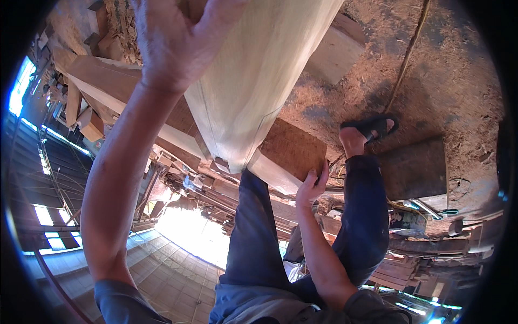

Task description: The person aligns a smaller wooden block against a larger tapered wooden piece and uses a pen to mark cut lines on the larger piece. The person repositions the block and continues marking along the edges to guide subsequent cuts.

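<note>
A long, pale, smooth piece of timber (pixel 253 59) runs from the top of the view toward me, narrowing to its near end by my knee. My left hand (pixel 175 46) is at its left side near the top edge, thumb stretched apart from the fingers. Those fingertips are cut off, so whether they press on the wood cannot be told. Beneath the timber's near end lies a brown wooden block (pixel 294 148) with a pale sawn side. At that block's right end is my right hand (pixel 313 188), thumb and fingers closed around its corner.
Wooden beams (pixel 102 81) lie at left. Another block (pixel 337 48) sits right of the timber, on ground strewn with sawdust (pixel 448 70). A cable (pixel 413 48) crosses it. My sandaled foot (pixel 372 128) stands by a dark flat board (pixel 413 167); hand tools (pixel 423 208) lie beyond.
</note>
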The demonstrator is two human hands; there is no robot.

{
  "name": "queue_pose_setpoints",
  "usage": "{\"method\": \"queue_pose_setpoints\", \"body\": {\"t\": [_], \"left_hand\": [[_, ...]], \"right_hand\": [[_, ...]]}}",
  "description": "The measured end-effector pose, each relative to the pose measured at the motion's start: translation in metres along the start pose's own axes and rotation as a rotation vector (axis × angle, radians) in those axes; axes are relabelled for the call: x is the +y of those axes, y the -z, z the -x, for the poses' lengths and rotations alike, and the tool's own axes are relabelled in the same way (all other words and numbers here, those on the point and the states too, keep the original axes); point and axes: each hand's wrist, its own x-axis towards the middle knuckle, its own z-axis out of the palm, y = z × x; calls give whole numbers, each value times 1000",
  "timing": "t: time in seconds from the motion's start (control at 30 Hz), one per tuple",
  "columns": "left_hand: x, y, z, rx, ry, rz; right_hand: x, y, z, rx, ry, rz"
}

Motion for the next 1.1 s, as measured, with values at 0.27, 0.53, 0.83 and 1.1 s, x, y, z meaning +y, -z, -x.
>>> {"method": "queue_pose_setpoints", "body": {"t": [0.27,0.53,0.83,1.1], "left_hand": [[12,4,-3,-17,-14,-393],[31,6,-4,12,79,-361],[31,9,-7,61,20,-344],[32,6,-6,46,47,-334]], "right_hand": [[-94,21,-28,-284,51,-264],[-85,-51,-41,-736,-128,-96],[-66,-55,-57,-662,-240,-80],[-65,-64,-48,-600,-208,-74]]}}
